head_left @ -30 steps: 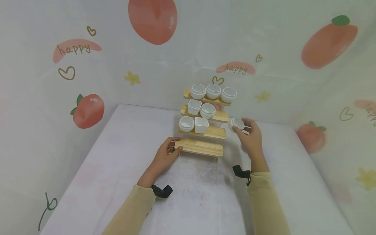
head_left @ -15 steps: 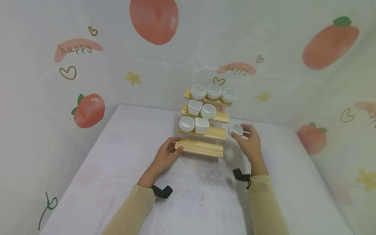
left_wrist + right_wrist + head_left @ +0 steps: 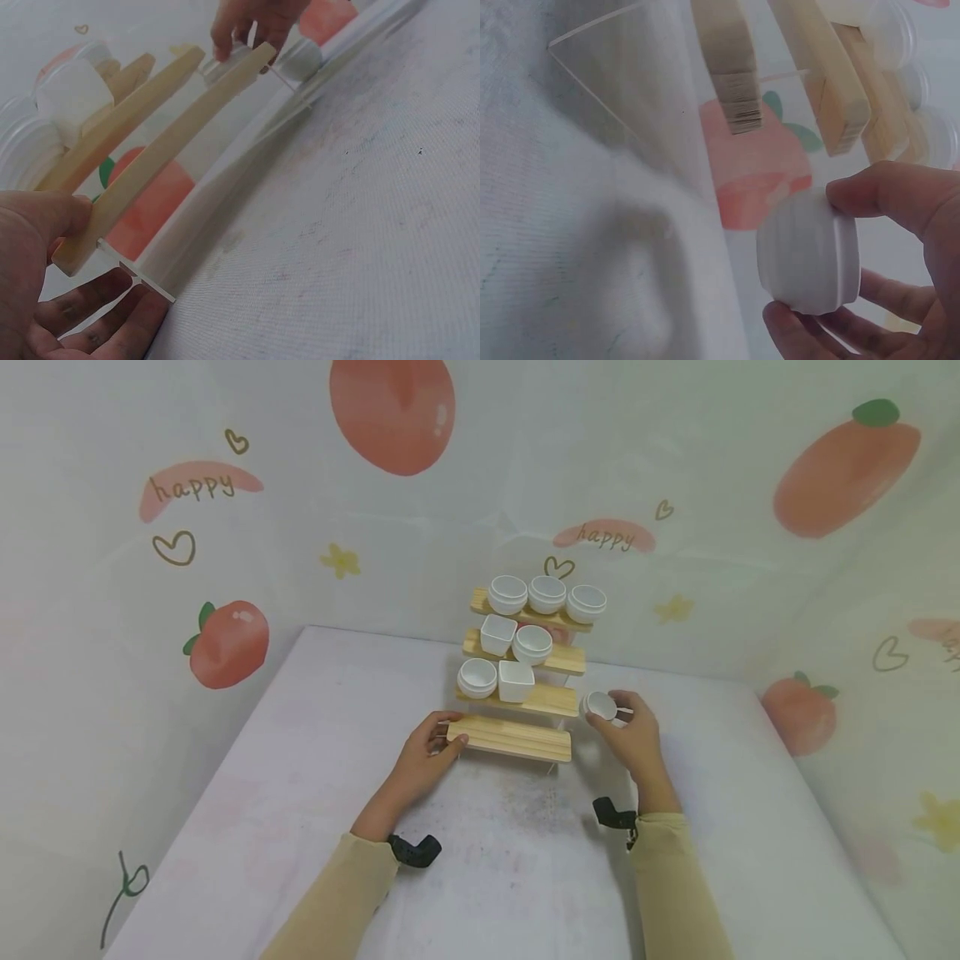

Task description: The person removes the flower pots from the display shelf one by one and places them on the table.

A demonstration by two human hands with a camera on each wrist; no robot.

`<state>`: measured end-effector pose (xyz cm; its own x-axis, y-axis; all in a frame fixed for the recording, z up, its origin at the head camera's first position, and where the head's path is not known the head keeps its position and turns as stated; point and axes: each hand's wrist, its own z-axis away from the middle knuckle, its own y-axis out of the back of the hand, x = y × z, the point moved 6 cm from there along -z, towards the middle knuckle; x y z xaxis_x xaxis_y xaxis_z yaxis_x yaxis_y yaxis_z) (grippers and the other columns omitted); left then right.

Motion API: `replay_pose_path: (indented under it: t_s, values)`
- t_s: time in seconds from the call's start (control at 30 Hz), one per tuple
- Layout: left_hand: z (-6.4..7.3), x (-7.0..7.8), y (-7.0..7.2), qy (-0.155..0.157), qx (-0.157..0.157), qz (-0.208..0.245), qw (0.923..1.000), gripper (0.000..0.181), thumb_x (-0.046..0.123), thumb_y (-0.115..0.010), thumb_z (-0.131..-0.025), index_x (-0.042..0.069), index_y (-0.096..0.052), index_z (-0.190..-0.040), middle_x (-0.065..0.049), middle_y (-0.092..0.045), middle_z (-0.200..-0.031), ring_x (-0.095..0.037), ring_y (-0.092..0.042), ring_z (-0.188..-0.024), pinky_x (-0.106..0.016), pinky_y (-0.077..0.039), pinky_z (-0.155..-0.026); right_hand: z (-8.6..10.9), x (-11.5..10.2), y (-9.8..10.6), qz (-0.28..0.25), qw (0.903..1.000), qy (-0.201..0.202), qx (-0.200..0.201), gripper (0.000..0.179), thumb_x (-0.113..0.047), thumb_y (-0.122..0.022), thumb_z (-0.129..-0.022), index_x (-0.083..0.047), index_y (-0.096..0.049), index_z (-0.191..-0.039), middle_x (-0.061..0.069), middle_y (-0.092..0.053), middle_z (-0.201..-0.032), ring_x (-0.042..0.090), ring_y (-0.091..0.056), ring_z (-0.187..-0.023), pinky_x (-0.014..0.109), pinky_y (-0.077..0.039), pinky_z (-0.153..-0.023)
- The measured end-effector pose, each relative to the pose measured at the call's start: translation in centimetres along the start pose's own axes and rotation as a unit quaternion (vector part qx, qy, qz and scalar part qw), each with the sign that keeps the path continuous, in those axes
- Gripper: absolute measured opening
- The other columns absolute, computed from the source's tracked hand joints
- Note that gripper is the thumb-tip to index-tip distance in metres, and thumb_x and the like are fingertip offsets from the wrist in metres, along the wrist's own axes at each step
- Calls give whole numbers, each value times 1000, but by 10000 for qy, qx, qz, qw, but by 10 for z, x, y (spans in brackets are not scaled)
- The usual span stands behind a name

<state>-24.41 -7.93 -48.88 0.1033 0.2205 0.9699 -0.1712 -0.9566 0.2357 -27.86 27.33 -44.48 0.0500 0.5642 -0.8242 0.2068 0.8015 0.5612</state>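
Observation:
My left hand (image 3: 422, 758) grips the left end of the lowest wooden board (image 3: 513, 739) of a four-tier display stand. In the left wrist view its thumb lies over the board edge (image 3: 161, 157), fingers below by a clear leg (image 3: 154, 283). My right hand (image 3: 636, 739) pinches a small round white bowl (image 3: 600, 705), held in the air right of the stand. The right wrist view shows this bowl (image 3: 806, 251) tilted between thumb and fingers, apart from the boards. No bowl sits on the lowest board.
Three round bowls, one being (image 3: 547, 594), line the top board. The second board holds a square bowl (image 3: 497, 634) and a round one (image 3: 532, 644); the third likewise. A pale rounded object (image 3: 302, 60) shows beside the right hand. A patterned backdrop (image 3: 420, 527) stands behind the table (image 3: 315, 718).
My right hand has lowered the bowl toward the front, from beside the second and third boards to about the third board's lower edge. The left hand has stayed in place.

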Motion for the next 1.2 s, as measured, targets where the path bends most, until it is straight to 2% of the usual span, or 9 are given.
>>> replay_pose_path:
  t_s: [0.17, 0.37, 0.77, 1.2]
  values:
    - [1, -3, 0, 8, -15, 28, 10000, 44, 31, -70, -105, 22, -57, -146, -12, -60, -144, -30, -69, -120, -44, -58, -98, 1, 3, -3, 146, 9999, -39, -57, 63, -25, -80, -94, -1, -54, -146, 24, -57, -146, 45, -59, -134, 55, -54, -105]
    - [-4, -1, 1, -34, 24, -18, 10000, 43, 32, -70, -105, 22, -57, -145, -11, -59, -146, -28, -68, -120, -42, -58, -98, -3, 1, -5, 50, 9998, 10, -188, 62, -23, -79, -94, 0, -54, -145, 25, -57, -145, 45, -61, -132, 49, -55, -100]
    - [-6, 3, 2, -54, 27, 62, 10000, 43, 27, -70, -105, 19, -57, -145, -13, -65, -136, -25, -70, -109, -36, -57, -90, -4, 3, -10, 37, 9987, -153, -479, 65, -21, -78, -96, 3, -48, -148, 28, -51, -150, 50, -55, -138, 58, -49, -112]
    - [-4, -2, 0, 29, 17, 55, 10000, 41, 26, -71, -105, 20, -58, -144, -12, -66, -134, -24, -70, -109, -36, -57, -90, -2, 11, -14, 113, 9984, -183, -518, 64, -20, -78, -96, 4, -48, -146, 30, -53, -146, 51, -55, -137, 58, -49, -112]
